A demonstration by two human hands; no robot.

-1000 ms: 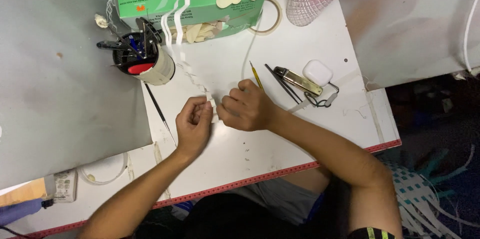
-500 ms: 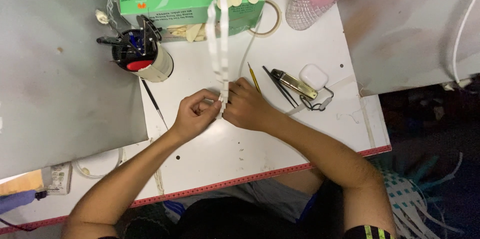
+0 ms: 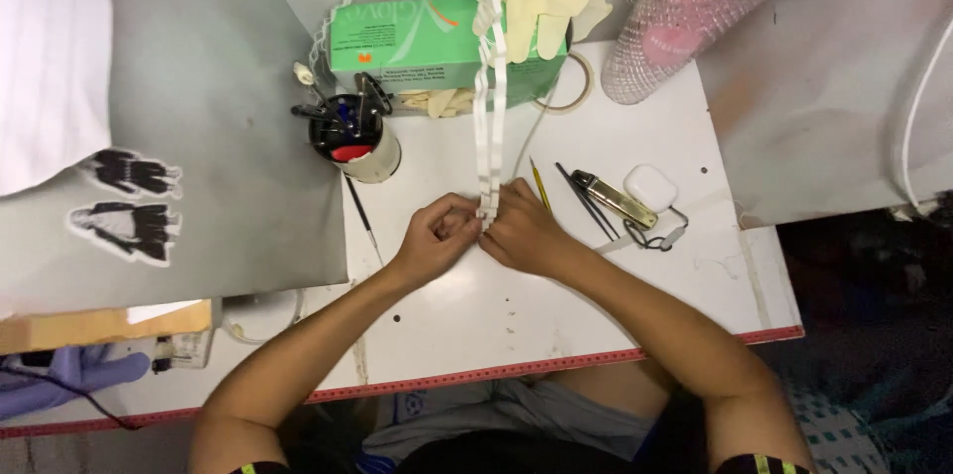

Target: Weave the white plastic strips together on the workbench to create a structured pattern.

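- White tabletop (image 3: 556,335), red-trimmed along the near edge; work held at its middle.
- Green glove box (image 3: 417,42) at the far edge, with a pale glove (image 3: 541,2) draped over it.
- Doubled white strip (image 3: 490,107) running from the far edge down to the hands; long length appears unworked, only its near end in hand.
- Left hand (image 3: 434,241) and right hand (image 3: 523,231) touching, fingers of both pinched shut on the strip end.
- Pen cup (image 3: 352,141) toward the left edge; folding knife (image 3: 615,198) and white earbud case (image 3: 650,186) toward the right edge, untouched.
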